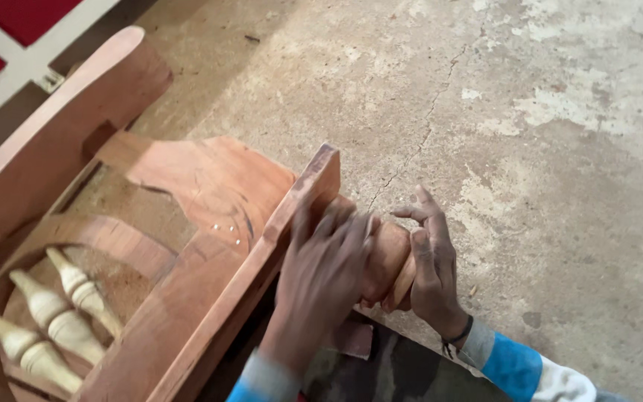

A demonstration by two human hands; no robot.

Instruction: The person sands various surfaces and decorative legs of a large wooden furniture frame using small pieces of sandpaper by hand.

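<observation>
Both hands' fingers (336,231) wrap the turned wooden leg (387,257) between them.

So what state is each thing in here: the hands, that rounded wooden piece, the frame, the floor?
Left hand: blurred, pressed on the rounded piece.
Right hand: cupped round its end, fingers spread.
Rounded wooden piece: held between both hands, bare wood.
Wooden frame: unpainted, dusty.
Turned spindles: pale, fitted in the frame.
Concrete floor: cracked, patchy.
</observation>
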